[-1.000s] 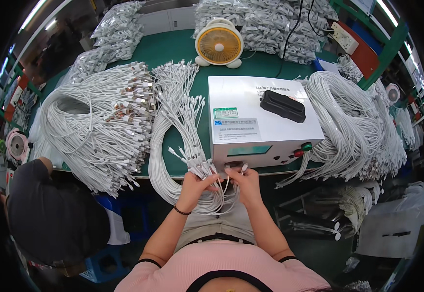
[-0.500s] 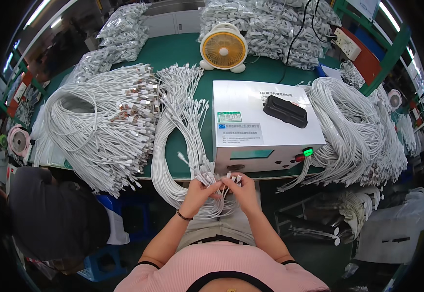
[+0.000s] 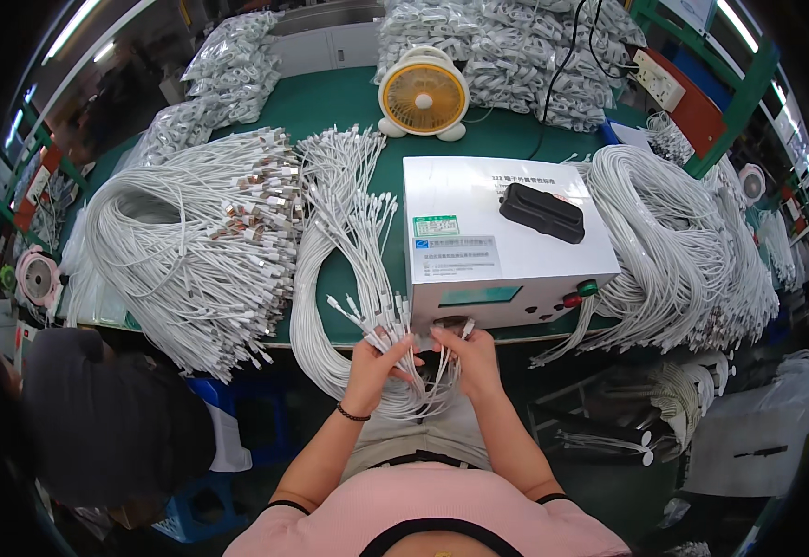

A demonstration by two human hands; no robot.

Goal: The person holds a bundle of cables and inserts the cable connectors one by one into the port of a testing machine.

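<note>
White cables (image 3: 316, 306) with plug ends lie in a looped bundle over the table edge, and their near part hangs by my lap. My left hand (image 3: 374, 369) is closed around several cables of this bundle near their plugs. My right hand (image 3: 472, 360) pinches cable ends just below the front of a white box-shaped tester (image 3: 502, 218). The fingers partly cover those plugs. On the tester's front are a small screen (image 3: 481, 295), a red knob and a green lamp (image 3: 588, 289), which looks unlit.
A large cable bundle (image 3: 191, 241) lies to the left, another coiled heap (image 3: 669, 232) to the right. Behind stand a yellow-and-white fan (image 3: 424, 97) and piled bagged cables (image 3: 516, 65). A black block (image 3: 542, 213) rests on the tester. Another person (image 3: 112, 408) sits at left.
The tester's green lamp has gone from lit to dark. My right hand has shifted slightly right, and the cable ends by my left hand have spread apart.
</note>
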